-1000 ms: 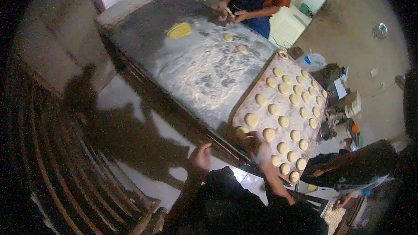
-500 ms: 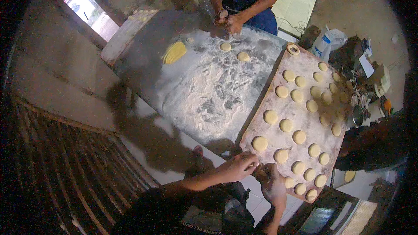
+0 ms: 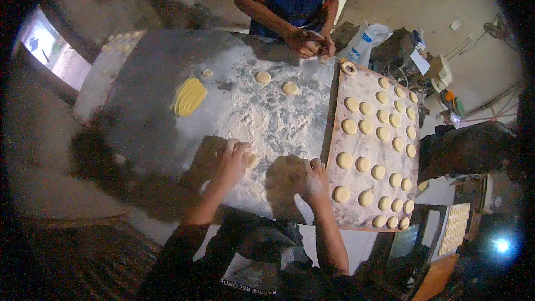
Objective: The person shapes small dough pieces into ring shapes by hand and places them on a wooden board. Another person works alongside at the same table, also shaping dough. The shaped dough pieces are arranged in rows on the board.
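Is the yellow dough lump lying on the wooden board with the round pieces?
No, the yellow dough lump lies on the floured table, left of the wooden board.

Both hands have left the board; the left hand now presses dough.

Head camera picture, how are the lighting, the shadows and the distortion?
Head view: dim overall, black fisheye corners; the floured table is brightest; the left hand and right hand cast dark shadows on it; the board of dough rounds bends at the rim; a lens flare glows lower right.
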Demonstrator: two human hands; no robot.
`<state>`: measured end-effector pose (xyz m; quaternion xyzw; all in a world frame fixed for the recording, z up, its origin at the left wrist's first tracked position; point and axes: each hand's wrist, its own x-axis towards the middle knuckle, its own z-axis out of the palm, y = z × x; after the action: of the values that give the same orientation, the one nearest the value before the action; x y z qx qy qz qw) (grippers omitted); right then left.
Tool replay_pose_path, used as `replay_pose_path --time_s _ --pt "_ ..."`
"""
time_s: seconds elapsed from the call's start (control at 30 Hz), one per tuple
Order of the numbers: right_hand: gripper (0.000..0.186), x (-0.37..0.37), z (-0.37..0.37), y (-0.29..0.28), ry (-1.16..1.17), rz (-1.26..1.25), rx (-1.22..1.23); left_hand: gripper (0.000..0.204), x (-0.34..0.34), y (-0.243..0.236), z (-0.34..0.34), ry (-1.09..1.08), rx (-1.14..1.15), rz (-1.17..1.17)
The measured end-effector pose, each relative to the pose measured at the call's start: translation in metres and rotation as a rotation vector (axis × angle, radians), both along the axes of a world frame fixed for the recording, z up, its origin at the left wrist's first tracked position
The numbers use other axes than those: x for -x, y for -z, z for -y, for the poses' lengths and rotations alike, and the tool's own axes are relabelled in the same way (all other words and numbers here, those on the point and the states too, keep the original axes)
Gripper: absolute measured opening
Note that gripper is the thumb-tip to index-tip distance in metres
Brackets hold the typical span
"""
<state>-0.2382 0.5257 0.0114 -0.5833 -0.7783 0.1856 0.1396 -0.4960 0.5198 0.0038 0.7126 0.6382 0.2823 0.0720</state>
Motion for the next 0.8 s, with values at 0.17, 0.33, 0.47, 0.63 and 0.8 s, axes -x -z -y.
replay_pose_path --time_s 0.17,0.33,0.47,0.63,0.8 --pt "0.034 0.002 -0.001 0.008 -0.099 -0.003 0.292 0.026 -0.038 0.025 0.032 0.081 0.434 0.489" --pt "0.025 0.019 0.005 -0.030 0.097 -0.441 0.571 0.026 -0.052 0.048 0.044 0.248 0.313 0.548" --pt "0.038 0.030 0.023 -0.052 0.174 -0.969 0.649 0.034 -0.034 -0.006 0.028 0.360 0.579 0.992" --pt "0.045 0.056 0.036 -0.036 0.239 -0.579 0.219 0.021 -0.015 -0.035 0.020 0.449 0.525 0.958" --pt "0.051 0.088 0.015 -0.010 0.219 -0.948 0.256 0.034 -0.024 0.021 0.007 0.245 0.111 0.658"
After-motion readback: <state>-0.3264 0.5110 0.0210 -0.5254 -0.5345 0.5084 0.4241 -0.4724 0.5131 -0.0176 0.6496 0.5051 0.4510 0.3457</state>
